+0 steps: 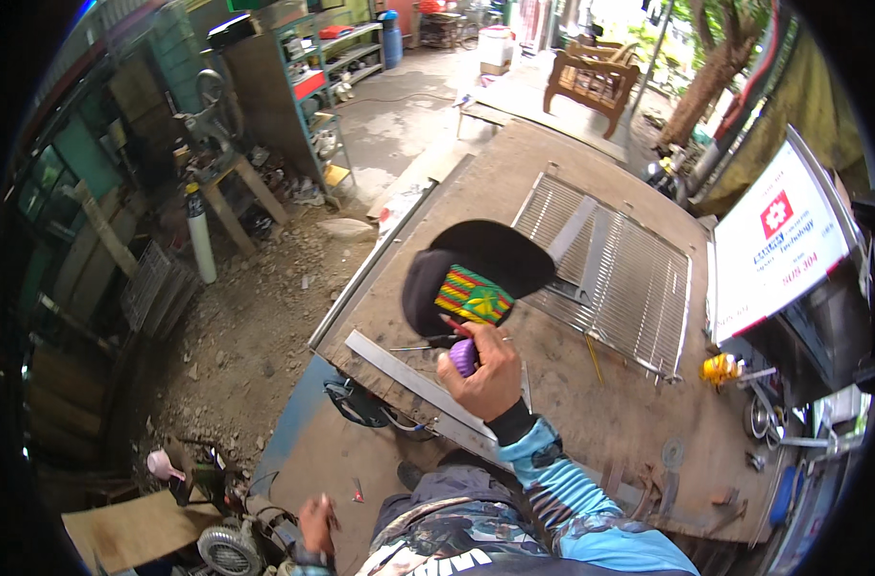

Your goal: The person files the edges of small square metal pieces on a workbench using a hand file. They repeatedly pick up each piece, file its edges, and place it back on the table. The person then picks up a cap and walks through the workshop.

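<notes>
My right hand [490, 374] reaches over the wooden worktable, fingers closed around a purple ribbed object [464, 358]. A thin reddish stick-like tip [455, 327] shows at its fingers; whether it is part of the purple object I cannot tell. Just beyond the fingers lies a black cap [425, 288] with a red, yellow and green patterned front, its brim toward the far right. Below the cap, a flat metal strip [408, 374] runs along the table's near-left edge. Down at the lower left, my left hand [317, 525] hangs beside my leg, empty, its fingers apart.
A metal wire grille [648, 288] lies on the table [514, 173], with a flat metal square [579, 254] across it. A white sign board [778, 240] stands at the right beside a yellow tool [719, 369]. A gas cylinder [199, 235] and wooden stand occupy the left ground.
</notes>
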A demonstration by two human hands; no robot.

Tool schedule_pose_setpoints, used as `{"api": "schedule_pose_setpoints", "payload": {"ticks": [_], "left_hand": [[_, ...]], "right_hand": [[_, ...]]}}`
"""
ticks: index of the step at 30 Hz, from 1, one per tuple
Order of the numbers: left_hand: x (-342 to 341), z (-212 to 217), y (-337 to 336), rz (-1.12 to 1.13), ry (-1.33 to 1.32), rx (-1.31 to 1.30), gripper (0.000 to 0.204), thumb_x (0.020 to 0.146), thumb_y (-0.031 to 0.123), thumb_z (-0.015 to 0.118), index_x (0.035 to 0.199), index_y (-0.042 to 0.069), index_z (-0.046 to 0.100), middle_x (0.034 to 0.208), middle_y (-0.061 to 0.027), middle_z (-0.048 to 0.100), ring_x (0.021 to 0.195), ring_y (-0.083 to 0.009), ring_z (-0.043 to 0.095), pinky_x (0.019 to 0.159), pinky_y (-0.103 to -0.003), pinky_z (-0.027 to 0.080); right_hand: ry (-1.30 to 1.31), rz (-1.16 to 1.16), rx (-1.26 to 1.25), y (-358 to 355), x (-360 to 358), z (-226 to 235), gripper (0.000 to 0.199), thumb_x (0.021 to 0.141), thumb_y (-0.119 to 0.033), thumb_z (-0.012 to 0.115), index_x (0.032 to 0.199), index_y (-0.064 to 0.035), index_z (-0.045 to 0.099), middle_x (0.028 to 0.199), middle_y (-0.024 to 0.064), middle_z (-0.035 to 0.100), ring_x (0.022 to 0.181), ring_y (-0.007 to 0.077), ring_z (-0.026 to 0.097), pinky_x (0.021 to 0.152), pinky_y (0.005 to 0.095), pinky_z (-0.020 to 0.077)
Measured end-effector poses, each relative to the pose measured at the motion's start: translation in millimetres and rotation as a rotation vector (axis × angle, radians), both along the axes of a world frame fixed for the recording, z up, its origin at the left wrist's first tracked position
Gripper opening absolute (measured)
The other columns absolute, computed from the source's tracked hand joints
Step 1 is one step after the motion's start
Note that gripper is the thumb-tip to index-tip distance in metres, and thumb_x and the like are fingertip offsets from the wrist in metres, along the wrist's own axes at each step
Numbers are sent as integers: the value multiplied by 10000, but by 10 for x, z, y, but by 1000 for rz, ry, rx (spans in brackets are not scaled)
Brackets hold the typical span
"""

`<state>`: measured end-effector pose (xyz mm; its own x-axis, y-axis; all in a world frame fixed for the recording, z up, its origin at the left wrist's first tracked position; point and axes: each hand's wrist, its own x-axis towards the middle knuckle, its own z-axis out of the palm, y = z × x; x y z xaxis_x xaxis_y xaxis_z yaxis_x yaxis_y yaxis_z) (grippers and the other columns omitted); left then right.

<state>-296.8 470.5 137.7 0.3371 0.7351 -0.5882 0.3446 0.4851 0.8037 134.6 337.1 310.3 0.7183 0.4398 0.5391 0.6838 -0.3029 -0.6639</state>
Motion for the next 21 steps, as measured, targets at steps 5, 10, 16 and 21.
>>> {"api": "schedule_pose_setpoints", "payload": {"ticks": [5,10,16,21], "left_hand": [[2254,669,1002,-212,-318,-170,457,1074,300,606,1470,103,490,711,24,508,537,-93,485,485,-294,439],[3192,-342,930,-727,-7,77,530,885,316,862,1243,-11,648,767,-49,647,509,-114,520,441,-300,441],[2997,-608,985,22,4,-78,374,916,316,816,985,8,613,605,-26,536,430,-155,483,415,-314,412],[3204,-532,969,-225,397,-474,462,848,437,871,887,56,614,623,-29,540,491,-191,504,504,-426,417]], "right_hand": [[344,110,18,21,-427,44,411,789,-280,779,1072,-5,665,980,194,691,915,404,659,842,473,538],[577,-75,-92,-341,-244,-824,415,804,-313,820,1090,-35,705,918,127,709,851,256,698,788,373,555],[791,-283,181,-1045,760,-1396,459,826,-270,800,1163,13,672,895,83,708,757,184,664,702,320,542],[1148,-246,560,-1229,1921,-1151,291,915,-274,712,1078,-38,658,873,75,694,708,144,645,624,297,522]]}}
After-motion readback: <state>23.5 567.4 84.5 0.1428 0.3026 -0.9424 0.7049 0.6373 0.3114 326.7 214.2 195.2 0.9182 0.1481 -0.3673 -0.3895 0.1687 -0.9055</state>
